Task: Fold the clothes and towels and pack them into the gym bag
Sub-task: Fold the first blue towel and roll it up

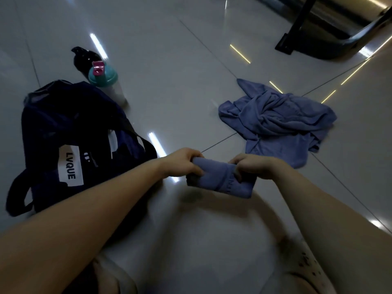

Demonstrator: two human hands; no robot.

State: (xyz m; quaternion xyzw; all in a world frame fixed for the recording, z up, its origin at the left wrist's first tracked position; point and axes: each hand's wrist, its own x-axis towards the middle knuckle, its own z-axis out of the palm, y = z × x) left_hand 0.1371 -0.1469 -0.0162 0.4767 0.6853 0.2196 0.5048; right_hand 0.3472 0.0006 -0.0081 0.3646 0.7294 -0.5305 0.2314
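folded towel [220,178] | between, gripped by left hand [184,161], right hand [249,166]

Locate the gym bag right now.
Head view, left side: the gym bag sits on the floor, left of the left hand gripping the folded blue cloth, with the teal-lidded shaker and black bottle just beyond its far end.

Floor tiles [191,60]: glossy, smooth, mirror-like w/ light streaks. Gym bag [53,124]: dark woven cloth, matt, w/ a smooth white label patch [70,166]. Folded cloth [220,179]: soft blue fabric, matt (weave too blurred to tell). Crumpled towel [275,115]: similar matt blue cloth, soft-looking. Black bottle [82,58]: glossy plastic. Teal lid [106,77]: plastic, slight sheen. Equipment [339,13] top right: brushed-metal look.
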